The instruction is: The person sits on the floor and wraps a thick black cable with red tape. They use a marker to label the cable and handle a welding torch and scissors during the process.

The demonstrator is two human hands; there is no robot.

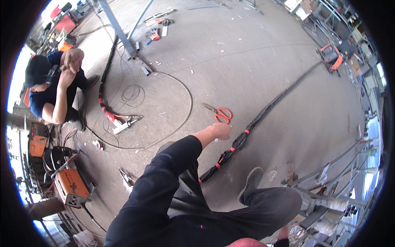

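Observation:
My left hand (221, 131) reaches forward over the floor, its fingers curled closed. What they hold, if anything, is too small to make out. Just beyond it lie scissors (222, 115) with red handle loops, blades toward the far left. To the right of the hand runs a long cable bundle (256, 120) in dark wrapping, bound with red tape at several spots near my legs. Only a bit of my right hand (283, 231) shows at the lower right, beside my bent knee; its fingers are hidden.
A person (57, 88) squats at the left beside another dark cable bundle (108, 61) with red tape. Orange machines (70, 184) stand at the left, another orange machine (330, 57) at the far right. A grey post (117, 29) rises ahead; metal frames (329, 201) crowd the right.

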